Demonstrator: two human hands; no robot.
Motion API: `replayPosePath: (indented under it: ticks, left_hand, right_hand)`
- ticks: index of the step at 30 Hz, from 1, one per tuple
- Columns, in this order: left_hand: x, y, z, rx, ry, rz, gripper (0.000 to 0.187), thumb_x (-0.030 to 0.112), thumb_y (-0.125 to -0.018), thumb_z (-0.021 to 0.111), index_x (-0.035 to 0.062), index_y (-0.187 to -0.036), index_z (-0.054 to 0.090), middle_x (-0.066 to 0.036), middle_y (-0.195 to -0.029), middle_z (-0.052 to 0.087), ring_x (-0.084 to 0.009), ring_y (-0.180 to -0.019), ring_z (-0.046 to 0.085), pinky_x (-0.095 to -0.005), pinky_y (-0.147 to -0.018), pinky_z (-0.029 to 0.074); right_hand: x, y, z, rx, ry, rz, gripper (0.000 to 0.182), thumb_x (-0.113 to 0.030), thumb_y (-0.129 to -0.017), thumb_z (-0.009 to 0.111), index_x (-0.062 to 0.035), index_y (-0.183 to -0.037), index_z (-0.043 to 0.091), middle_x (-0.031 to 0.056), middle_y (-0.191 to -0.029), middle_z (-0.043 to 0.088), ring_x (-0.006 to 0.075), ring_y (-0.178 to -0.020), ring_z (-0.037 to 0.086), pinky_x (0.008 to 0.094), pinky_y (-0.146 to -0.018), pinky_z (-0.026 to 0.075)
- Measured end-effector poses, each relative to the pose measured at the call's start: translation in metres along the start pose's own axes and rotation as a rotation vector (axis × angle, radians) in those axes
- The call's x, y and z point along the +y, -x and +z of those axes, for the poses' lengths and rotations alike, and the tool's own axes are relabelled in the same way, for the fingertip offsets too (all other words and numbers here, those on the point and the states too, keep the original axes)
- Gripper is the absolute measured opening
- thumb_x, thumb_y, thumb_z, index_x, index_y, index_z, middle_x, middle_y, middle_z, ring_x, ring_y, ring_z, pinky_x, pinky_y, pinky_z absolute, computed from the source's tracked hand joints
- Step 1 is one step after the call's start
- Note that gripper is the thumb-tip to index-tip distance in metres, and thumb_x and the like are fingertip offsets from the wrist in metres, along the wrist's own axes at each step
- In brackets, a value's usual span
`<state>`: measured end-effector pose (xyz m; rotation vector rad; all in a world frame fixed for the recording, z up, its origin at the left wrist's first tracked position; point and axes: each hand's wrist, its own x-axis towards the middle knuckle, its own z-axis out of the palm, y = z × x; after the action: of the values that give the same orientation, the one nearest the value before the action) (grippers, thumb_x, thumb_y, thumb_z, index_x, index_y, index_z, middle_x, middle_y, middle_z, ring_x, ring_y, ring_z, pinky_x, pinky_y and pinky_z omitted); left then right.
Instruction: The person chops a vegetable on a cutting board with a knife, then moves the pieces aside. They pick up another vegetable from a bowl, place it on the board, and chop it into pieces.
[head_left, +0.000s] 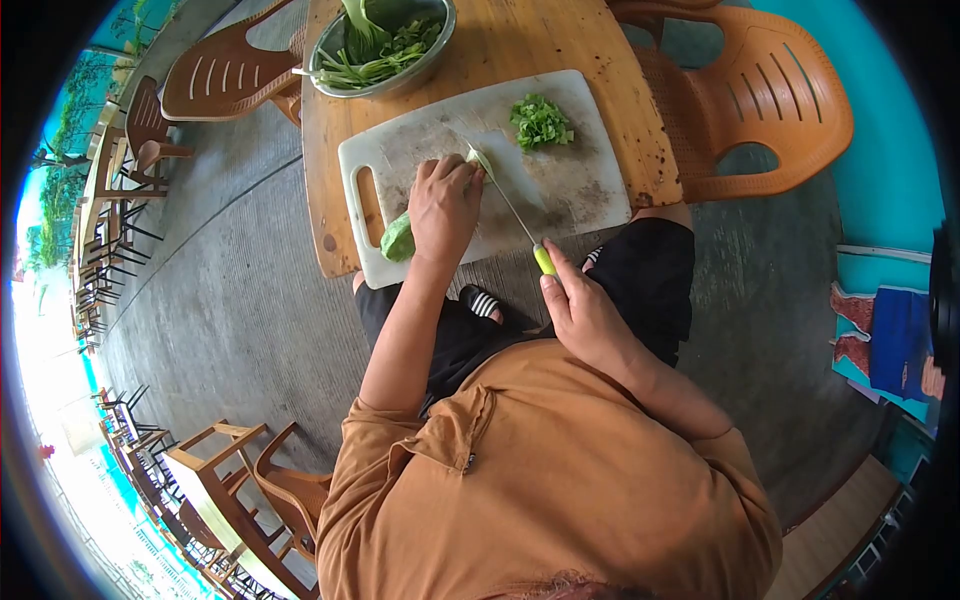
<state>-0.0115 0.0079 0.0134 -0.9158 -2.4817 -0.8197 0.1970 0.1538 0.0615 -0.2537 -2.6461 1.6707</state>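
My left hand is closed over a leafy green vegetable, pressing it to the white cutting board. Its leaf end shows below my palm, and a pale cut end sticks out past my fingertips. My right hand grips the yellow-green handle of a knife. The thin blade slants up and left across the board, its upper part right beside the pale end and my left fingertips. A small heap of chopped greens lies on the board's right half.
A metal bowl of leafy greens stands on the wooden table beyond the board. The board overhangs the table's near edge, above my lap. Orange plastic chairs stand at both sides. More tables and chairs line the left.
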Motion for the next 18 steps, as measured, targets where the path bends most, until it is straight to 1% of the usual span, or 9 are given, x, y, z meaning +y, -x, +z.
replayPosePath:
  ticks: [2, 6, 9, 13, 15, 16, 18]
  left_hand:
    - [0.0, 0.0, 0.0, -0.004, -0.003, -0.004, 0.011, 0.015, -0.092, 0.079, 0.0068, -0.099, 0.079, -0.005, -0.103, 0.073, -0.0312, -0.096, 0.065, -0.0421, -0.088, 0.055]
    - [0.001, -0.001, 0.0, 0.001, -0.004, -0.003, 0.01, 0.014, -0.092, 0.079, 0.0066, -0.098, 0.078, -0.005, -0.103, 0.073, -0.0313, -0.096, 0.066, -0.0427, -0.087, 0.055]
    - [0.001, -0.001, 0.0, 0.007, -0.007, 0.006, 0.009, 0.014, -0.092, 0.078, 0.0064, -0.098, 0.078, -0.005, -0.103, 0.073, -0.0314, -0.096, 0.066, -0.043, -0.087, 0.055]
    - [0.003, 0.001, 0.0, 0.012, -0.026, 0.005, 0.01, 0.013, -0.092, 0.077, 0.0064, -0.099, 0.079, -0.005, -0.104, 0.074, -0.0315, -0.096, 0.066, -0.0432, -0.088, 0.055]
    - [0.002, 0.001, 0.001, 0.026, -0.027, 0.005, 0.01, 0.013, -0.092, 0.077, 0.0064, -0.099, 0.08, -0.005, -0.104, 0.074, -0.0314, -0.097, 0.066, -0.0432, -0.087, 0.055]
    - [0.002, 0.002, 0.001, 0.036, -0.026, 0.0, 0.011, 0.013, -0.091, 0.077, 0.0063, -0.099, 0.08, -0.005, -0.105, 0.074, -0.0314, -0.097, 0.067, -0.0432, -0.087, 0.055]
    - [0.001, 0.004, -0.001, 0.029, -0.019, -0.027, 0.011, 0.013, -0.091, 0.076, 0.006, -0.099, 0.08, -0.005, -0.105, 0.075, -0.0313, -0.099, 0.067, -0.0431, -0.087, 0.056]
  right_hand:
    - [-0.003, -0.004, -0.001, -0.033, -0.019, 0.066, 0.053, -0.019, -0.113, 0.053, 0.0115, -0.155, 0.043, 0.0426, -0.127, 0.065, 0.0554, -0.117, 0.066, 0.0535, -0.098, 0.056]
    - [0.0, -0.014, 0.003, -0.06, -0.022, 0.126, 0.053, -0.018, -0.112, 0.054, 0.0112, -0.155, 0.043, 0.0408, -0.125, 0.067, 0.0549, -0.113, 0.067, 0.0538, -0.096, 0.056]
    - [0.011, -0.022, 0.018, 0.073, 0.044, -0.103, 0.054, -0.016, -0.111, 0.055, 0.0113, -0.156, 0.042, 0.0377, -0.122, 0.068, 0.0526, -0.108, 0.069, 0.0542, -0.093, 0.056]
    - [0.019, -0.023, 0.026, 0.105, 0.086, -0.127, 0.056, -0.016, -0.111, 0.056, 0.0109, -0.157, 0.04, 0.0357, -0.121, 0.068, 0.052, -0.106, 0.07, 0.0536, -0.093, 0.057]
    - [0.024, -0.016, 0.028, 0.135, 0.14, -0.181, 0.059, -0.017, -0.11, 0.057, 0.0083, -0.16, 0.038, 0.0339, -0.117, 0.068, 0.0516, -0.1, 0.07, 0.0535, -0.089, 0.058]
    - [0.024, -0.011, 0.028, 0.129, 0.14, -0.19, 0.059, -0.017, -0.11, 0.057, 0.0083, -0.16, 0.038, 0.0339, -0.117, 0.068, 0.0516, -0.1, 0.07, 0.0535, -0.089, 0.058]
    - [0.024, -0.001, 0.028, 0.122, 0.229, -0.131, 0.061, -0.017, -0.11, 0.057, 0.0051, -0.162, 0.036, 0.0326, -0.112, 0.067, 0.0513, -0.095, 0.07, 0.0537, -0.084, 0.059]
